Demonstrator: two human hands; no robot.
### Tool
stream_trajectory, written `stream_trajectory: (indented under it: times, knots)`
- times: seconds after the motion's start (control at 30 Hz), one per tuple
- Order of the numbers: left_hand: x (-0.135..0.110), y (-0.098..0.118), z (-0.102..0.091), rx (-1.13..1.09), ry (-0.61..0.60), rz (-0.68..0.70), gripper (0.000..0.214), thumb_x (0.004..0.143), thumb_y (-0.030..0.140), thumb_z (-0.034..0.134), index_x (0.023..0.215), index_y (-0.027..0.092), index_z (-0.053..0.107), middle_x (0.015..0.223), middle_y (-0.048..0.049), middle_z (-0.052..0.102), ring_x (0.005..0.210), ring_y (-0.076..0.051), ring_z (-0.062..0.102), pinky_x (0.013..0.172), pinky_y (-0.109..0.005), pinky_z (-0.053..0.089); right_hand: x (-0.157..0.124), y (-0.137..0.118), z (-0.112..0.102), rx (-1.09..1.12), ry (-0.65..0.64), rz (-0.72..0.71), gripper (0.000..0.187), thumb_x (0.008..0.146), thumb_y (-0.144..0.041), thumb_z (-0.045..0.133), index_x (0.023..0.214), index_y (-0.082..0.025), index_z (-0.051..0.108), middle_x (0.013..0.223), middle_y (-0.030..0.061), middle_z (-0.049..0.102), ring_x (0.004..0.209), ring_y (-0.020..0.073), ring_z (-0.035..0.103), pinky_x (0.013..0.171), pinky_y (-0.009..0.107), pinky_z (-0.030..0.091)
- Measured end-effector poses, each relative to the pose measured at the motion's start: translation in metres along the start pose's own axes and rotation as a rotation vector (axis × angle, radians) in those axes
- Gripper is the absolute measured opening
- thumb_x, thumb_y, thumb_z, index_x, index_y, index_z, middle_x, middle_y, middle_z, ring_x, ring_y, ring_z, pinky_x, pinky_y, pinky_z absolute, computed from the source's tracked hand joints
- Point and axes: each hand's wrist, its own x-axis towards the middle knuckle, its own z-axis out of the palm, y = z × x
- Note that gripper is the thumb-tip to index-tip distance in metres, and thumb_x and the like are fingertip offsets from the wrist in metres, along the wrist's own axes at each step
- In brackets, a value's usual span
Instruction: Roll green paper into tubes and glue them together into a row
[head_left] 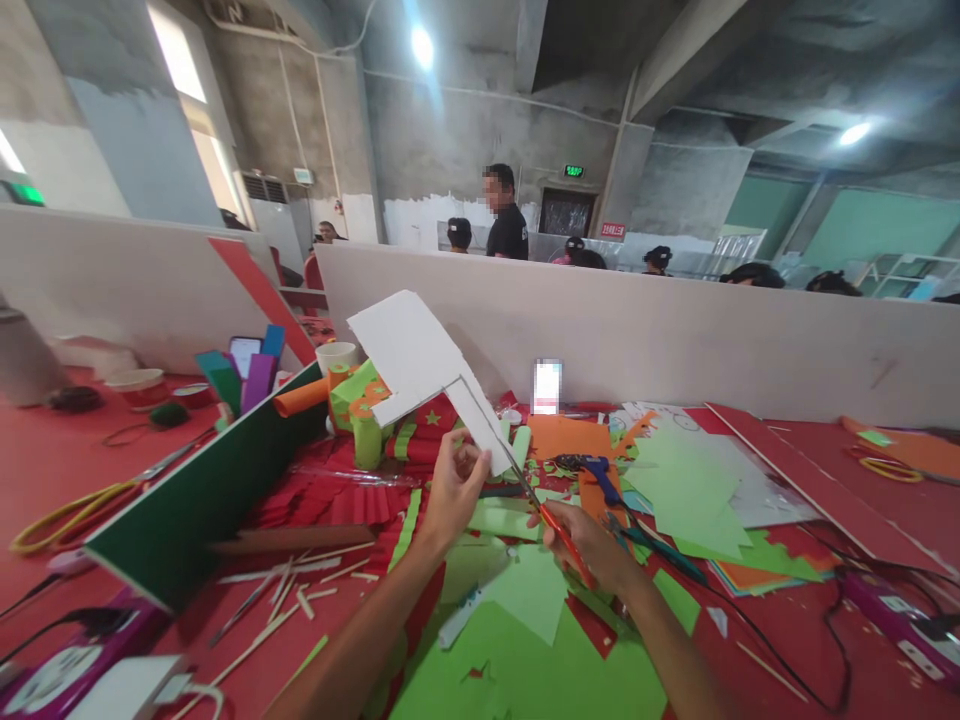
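My left hand [459, 485] pinches the lower edge of a white sheet of card [412, 350], which is held up above the table. A right-angled notch is cut out of the card, leaving a narrow strip that runs down to my fingers. My right hand [581, 545] grips scissors [561, 538] with red-orange handles. Their blades lie against the right edge of the card strip, pointing up and left. How far the blades are parted is hard to make out. Beneath both hands lie green paper sheets [525, 600].
A blue glue gun [600, 478] lies right of centre near orange paper [566, 437] and pale green sheets [686, 480]. Wooden sticks [277, 610] and a dark green board [202, 500] are on the left. A white partition [675, 340] closes the back; a person [508, 230] stands beyond it.
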Motion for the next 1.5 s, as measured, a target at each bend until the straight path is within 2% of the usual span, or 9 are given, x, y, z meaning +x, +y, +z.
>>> stream_trajectory:
  times: [0.27,0.77,1.0,1.23,1.5]
  knots:
    - [0.0,-0.004,0.001,-0.02,-0.026,-0.015,0.035,0.085,0.033,0.062,0.112,0.021,0.043,0.068,0.0057,0.051,0.063,-0.012,0.055,0.059,-0.023,0.045,0.003,0.003,-0.001,-0.071,-0.019,-0.012,0.02,0.082,-0.036,0.057,0.088,-0.016,0.059,0.069,-0.0037,0.048,0.052,0.0091,0.041,0.05,0.021,0.035]
    - [-0.001,-0.003,0.001,-0.031,-0.015,-0.021,0.036,0.085,0.033,0.062,0.113,0.021,0.043,0.07,0.0055,0.052,0.064,-0.012,0.056,0.062,-0.024,0.047,0.003,0.001,0.001,-0.069,-0.016,-0.014,0.016,0.081,-0.033,0.055,0.084,-0.017,0.057,0.07,-0.003,0.047,0.054,0.01,0.041,0.052,0.023,0.035]
    - [-0.001,-0.005,0.0,-0.05,-0.024,-0.028,0.036,0.086,0.034,0.062,0.114,0.021,0.043,0.07,0.0053,0.052,0.066,-0.013,0.058,0.065,-0.026,0.049,0.004,0.001,0.002,-0.042,-0.022,0.015,0.022,0.081,-0.04,0.053,0.083,-0.017,0.056,0.063,-0.0049,0.042,0.048,0.0087,0.038,0.047,0.021,0.031]
    - [0.0,-0.004,0.002,-0.048,-0.015,-0.016,0.035,0.084,0.034,0.063,0.111,0.022,0.043,0.069,0.0055,0.052,0.065,-0.013,0.058,0.062,-0.026,0.048,0.0,-0.006,0.002,-0.055,-0.021,-0.015,0.022,0.084,-0.04,0.053,0.085,-0.018,0.056,0.064,-0.0035,0.044,0.053,0.0105,0.04,0.05,0.022,0.034]
    - [-0.001,-0.002,0.002,-0.043,-0.015,-0.026,0.035,0.084,0.034,0.063,0.111,0.021,0.044,0.07,0.005,0.052,0.065,-0.013,0.058,0.063,-0.026,0.049,0.003,0.003,0.0,-0.109,0.012,-0.024,0.022,0.085,-0.038,0.055,0.085,-0.017,0.06,0.062,-0.0042,0.046,0.052,0.0104,0.041,0.052,0.022,0.034]
